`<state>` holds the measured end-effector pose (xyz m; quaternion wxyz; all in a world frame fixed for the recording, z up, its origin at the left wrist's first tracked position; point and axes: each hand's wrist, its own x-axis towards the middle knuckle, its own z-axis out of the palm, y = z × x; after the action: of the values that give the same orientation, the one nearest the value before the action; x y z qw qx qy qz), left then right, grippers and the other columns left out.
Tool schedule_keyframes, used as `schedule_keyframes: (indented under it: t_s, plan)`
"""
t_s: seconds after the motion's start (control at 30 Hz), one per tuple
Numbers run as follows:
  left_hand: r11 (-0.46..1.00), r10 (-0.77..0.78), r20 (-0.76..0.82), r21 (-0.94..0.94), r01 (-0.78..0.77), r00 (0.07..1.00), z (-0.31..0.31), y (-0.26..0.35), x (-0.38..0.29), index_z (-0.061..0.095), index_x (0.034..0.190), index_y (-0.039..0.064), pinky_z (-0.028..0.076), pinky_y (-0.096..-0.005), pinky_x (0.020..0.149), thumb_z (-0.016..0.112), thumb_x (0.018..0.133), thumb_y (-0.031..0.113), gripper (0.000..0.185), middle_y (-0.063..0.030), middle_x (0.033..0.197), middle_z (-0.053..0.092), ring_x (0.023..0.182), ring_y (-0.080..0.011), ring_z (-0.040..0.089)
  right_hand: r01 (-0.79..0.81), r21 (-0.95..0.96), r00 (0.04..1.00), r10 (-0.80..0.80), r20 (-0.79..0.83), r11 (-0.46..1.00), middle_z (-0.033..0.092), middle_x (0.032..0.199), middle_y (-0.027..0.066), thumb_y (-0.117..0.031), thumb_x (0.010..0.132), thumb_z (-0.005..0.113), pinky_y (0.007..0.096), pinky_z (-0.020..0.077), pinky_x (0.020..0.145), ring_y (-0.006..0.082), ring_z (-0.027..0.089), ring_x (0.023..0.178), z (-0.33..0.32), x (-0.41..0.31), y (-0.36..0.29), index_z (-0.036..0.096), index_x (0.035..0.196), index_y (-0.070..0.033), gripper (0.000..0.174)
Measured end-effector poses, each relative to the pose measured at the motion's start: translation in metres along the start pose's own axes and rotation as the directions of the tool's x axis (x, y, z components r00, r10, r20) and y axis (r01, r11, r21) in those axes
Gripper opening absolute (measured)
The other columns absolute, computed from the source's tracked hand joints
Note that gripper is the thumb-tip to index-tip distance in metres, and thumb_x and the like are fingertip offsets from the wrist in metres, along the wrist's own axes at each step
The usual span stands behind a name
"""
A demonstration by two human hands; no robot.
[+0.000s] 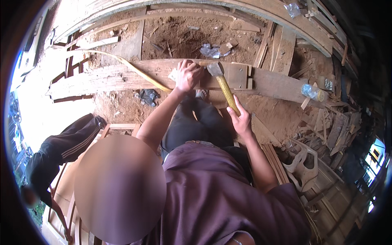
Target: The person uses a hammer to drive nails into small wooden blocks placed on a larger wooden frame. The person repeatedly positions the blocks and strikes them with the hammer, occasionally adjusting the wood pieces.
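My right hand (240,118) grips the yellow-wrapped handle of a hammer (227,92). Its grey metal head is at the upper end, over a long wooden plank (275,81) that lies crosswise before me. Just left of the hammer head, my left hand (189,75) is on the plank with its fingers curled around something too hidden to name. A pale piece (173,74) shows beside that hand. Right of the hammer head, a flat wooden board (237,75) lies on the plank with thin strips at its edges.
A yellow hose or cable (139,73) crosses the plank on the left. A plastic bottle (312,92) lies on its right part. Wood scraps (337,130) are piled at right, near a plastic chair (303,167). At lower left a person (58,150) bends over wooden frames. Sawdust covers the ground.
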<state>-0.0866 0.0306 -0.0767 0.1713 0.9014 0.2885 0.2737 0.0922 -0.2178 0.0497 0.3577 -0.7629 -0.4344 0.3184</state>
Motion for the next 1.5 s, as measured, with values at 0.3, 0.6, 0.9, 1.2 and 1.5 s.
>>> schedule_keyframes:
  t_s: [0.3, 0.6, 0.9, 1.2, 1.5]
  plan:
    - [0.999, -0.025, -0.085, -0.040, 0.022, 0.996, 0.009, -0.002, -0.008, 0.083, 0.112, 0.017, 0.051, -0.0489, 0.090, 0.080, 0.079, 0.020, 0.034, -0.0020, 0.096, 0.065, 0.106, -0.0334, 0.061, 0.152, -0.016, 0.988, -0.151, 0.012, 0.988, 0.073, 0.097, 0.0311, -0.026, 0.105, 0.075, 0.0373, 0.0547, 0.068, 0.0184, 0.066, 0.066, -0.007, 0.020, 0.005, 0.062, 0.153, -0.004, 0.055]
    - [0.996, -0.065, -0.094, -0.070, 0.059, 0.993, 0.008, 0.000, -0.010, 0.083, 0.112, 0.018, 0.049, -0.0474, 0.096, 0.083, 0.083, 0.025, 0.029, -0.0001, 0.100, 0.068, 0.112, -0.0308, 0.061, 0.049, -0.050, 0.993, -0.044, 0.106, 0.998, 0.075, 0.095, 0.0284, -0.027, 0.105, 0.076, 0.0374, 0.0562, 0.072, 0.0183, 0.069, 0.072, -0.005, 0.020, 0.008, 0.060, 0.153, 0.000, 0.058]
    - [0.995, -0.022, -0.163, -0.101, 0.006, 0.986, 0.006, 0.002, -0.003, 0.081, 0.105, 0.014, 0.053, -0.0460, 0.094, 0.083, 0.084, 0.022, 0.022, -0.0001, 0.095, 0.070, 0.107, -0.0290, 0.065, -0.030, -0.002, 0.997, 0.030, 0.065, 1.000, 0.077, 0.123, 0.0276, -0.020, 0.105, 0.075, 0.0378, 0.0595, 0.091, 0.0276, 0.079, 0.106, 0.006, 0.010, 0.005, 0.058, 0.151, 0.008, 0.057]
    - [0.997, -0.007, -0.214, -0.075, -0.009, 0.977, 0.009, 0.000, -0.006, 0.078, 0.106, 0.018, 0.055, -0.0425, 0.085, 0.085, 0.077, 0.019, 0.030, 0.0025, 0.095, 0.069, 0.103, -0.0266, 0.065, -0.036, -0.025, 0.998, 0.038, 0.058, 0.999, 0.079, 0.120, 0.0239, -0.016, 0.106, 0.074, 0.0354, 0.0597, 0.087, 0.0255, 0.078, 0.098, 0.005, 0.007, 0.013, 0.056, 0.152, 0.012, 0.057]
    - [0.998, -0.039, -0.148, -0.061, 0.031, 0.988, 0.012, -0.003, -0.008, 0.083, 0.107, 0.016, 0.053, -0.0444, 0.095, 0.085, 0.086, 0.027, 0.024, 0.0017, 0.095, 0.069, 0.105, -0.0265, 0.065, 0.103, -0.064, 0.993, -0.099, 0.071, 0.993, 0.078, 0.113, 0.0265, -0.016, 0.105, 0.075, 0.0337, 0.0586, 0.076, 0.0194, 0.072, 0.079, 0.008, 0.015, 0.005, 0.056, 0.154, 0.007, 0.057]
